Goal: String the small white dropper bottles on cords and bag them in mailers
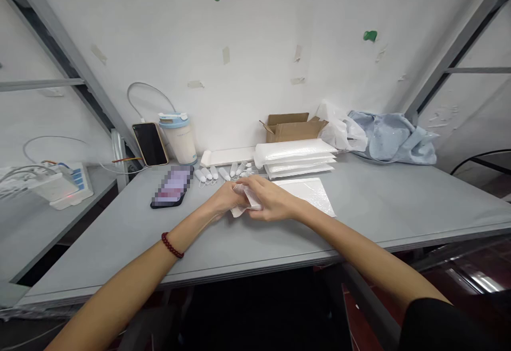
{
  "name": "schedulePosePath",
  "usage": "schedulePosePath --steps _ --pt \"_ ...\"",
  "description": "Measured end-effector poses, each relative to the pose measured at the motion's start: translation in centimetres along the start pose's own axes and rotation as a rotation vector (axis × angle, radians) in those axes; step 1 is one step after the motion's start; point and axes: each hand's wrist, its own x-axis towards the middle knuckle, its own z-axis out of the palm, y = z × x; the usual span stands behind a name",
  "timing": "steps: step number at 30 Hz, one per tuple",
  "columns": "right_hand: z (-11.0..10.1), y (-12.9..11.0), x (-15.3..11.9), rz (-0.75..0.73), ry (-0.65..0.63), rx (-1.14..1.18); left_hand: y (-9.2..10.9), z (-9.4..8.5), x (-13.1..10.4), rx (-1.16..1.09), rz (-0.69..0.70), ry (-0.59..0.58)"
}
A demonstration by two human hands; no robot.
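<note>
Both hands meet over the middle of the grey table (pixel 191 250). My left hand (pixel 228 198) has its fingers closed on a crumpled, translucent white wrapper (pixel 252 198). From the other side my right hand (pixel 273 199) grips the same wrapper; what lies inside it cannot be made out. Just behind the hands, several small white cylindrical items with thin loops (pixel 214 173) lie in a row. A flat white bubble mailer (pixel 315 191) rests on the table to the right of my right hand, in front of a stack of white padded mailers (pixel 297 151).
At the left stand a propped phone (pixel 150 143) and a blue-lidded cup (pixel 179 138), with another phone (pixel 172 187) lying flat. Behind are a white tray (pixel 229 156), an open cardboard box (pixel 295 130), a white plastic bag (pixel 343 127) and a light blue cloth bag (pixel 391 138).
</note>
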Motion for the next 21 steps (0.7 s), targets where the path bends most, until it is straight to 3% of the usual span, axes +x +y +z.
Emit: schedulePosePath --steps 6,15,21 --pt "-0.4 0.7 0.0 -0.006 0.067 -0.010 1.0 -1.1 -0.5 -0.085 -0.042 -0.117" --pt "0.0 -0.1 0.1 -0.023 0.009 -0.012 0.4 0.4 -0.2 0.079 0.041 0.021" --pt "0.0 -0.1 0.2 -0.075 0.017 -0.192 0.7 0.2 -0.2 0.051 0.057 0.123"
